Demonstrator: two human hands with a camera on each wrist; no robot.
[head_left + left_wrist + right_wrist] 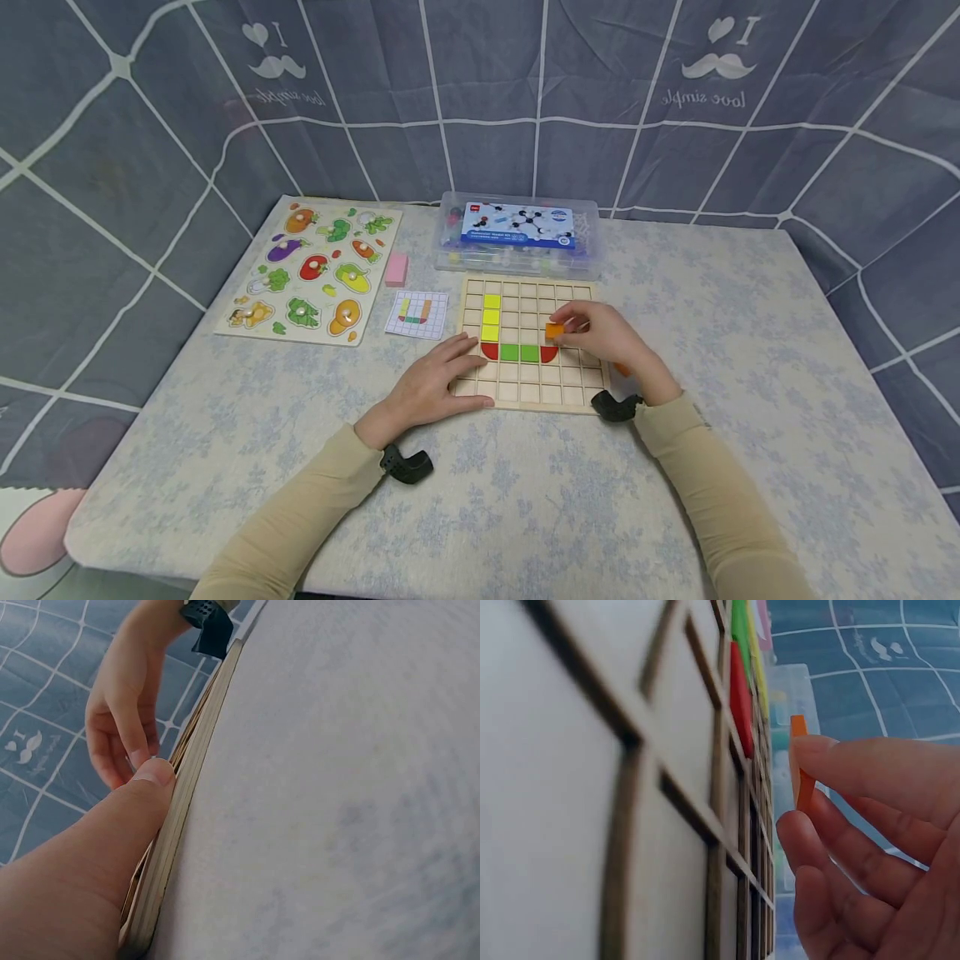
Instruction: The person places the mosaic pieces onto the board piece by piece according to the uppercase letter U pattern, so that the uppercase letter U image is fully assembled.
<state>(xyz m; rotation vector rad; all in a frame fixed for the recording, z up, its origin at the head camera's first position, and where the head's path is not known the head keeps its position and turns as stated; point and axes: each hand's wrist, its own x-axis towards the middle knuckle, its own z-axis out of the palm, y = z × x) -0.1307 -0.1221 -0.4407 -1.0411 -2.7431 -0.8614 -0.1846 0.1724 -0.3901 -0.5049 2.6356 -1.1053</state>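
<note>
A wooden grid board (542, 407) lies on the table. Between thumb and fingers, my right hand (606, 335) pinches an orange square tile (554, 331); the right wrist view shows that tile (804, 761) edge-on, raised off the grid. Seated in the cells are a column of yellow tiles (491, 317), two green tiles (519, 354) in a row, and a rounded red piece (490, 352) at each end of that row. My left hand (427, 385) rests at the board's left side with fingers spread, its thumb along the near edge.
Left of the board lies a pattern card (417, 315) with a coloured U shape, near a pink block (396, 270). A vegetable puzzle board (315, 290) is farther left. Behind stands a clear plastic kit box (517, 262). Another orange piece (622, 369) peeks out by my right wrist.
</note>
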